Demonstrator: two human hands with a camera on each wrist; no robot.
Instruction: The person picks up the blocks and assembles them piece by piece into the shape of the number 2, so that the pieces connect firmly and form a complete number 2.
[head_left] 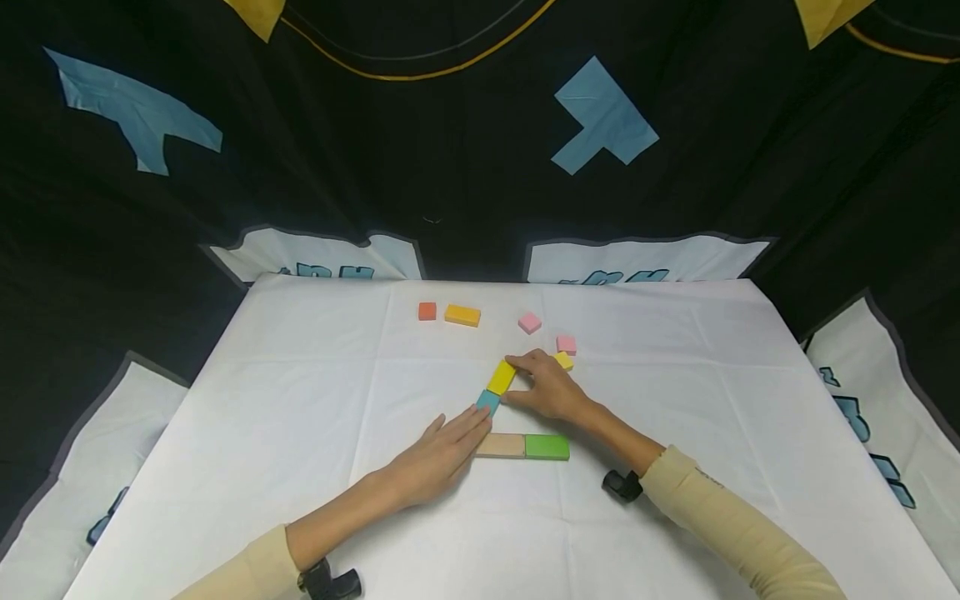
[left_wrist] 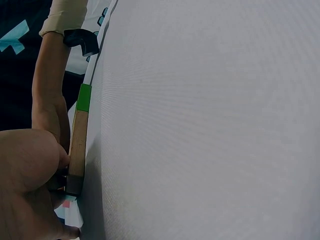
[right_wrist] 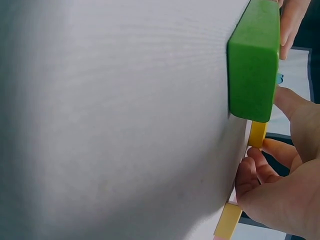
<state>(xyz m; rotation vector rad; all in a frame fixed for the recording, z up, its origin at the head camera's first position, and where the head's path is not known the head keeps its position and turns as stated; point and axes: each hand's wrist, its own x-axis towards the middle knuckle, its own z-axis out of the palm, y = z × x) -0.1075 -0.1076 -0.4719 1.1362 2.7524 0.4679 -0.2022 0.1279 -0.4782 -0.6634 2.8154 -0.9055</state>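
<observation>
A yellow block [head_left: 501,377] and a blue block [head_left: 487,401] lie end to end in a slanted line on the white tabletop. My right hand [head_left: 550,387] holds the yellow block with thumb and index finger at its right side and far end. With fingers extended, my left hand [head_left: 438,458] rests at the blue block's near end and covers part of it. Those fingers also hide the left end of a plain wooden block [head_left: 501,446]. A green block [head_left: 547,447] continues that row rightward; it looms close in the right wrist view.
Behind the right hand, another yellow block [head_left: 563,361] is partly hidden. Two pink blocks, one beside it [head_left: 566,344] and one farther back [head_left: 529,322], lie near. A red block [head_left: 427,311] and an orange block [head_left: 462,315] sit toward the back edge.
</observation>
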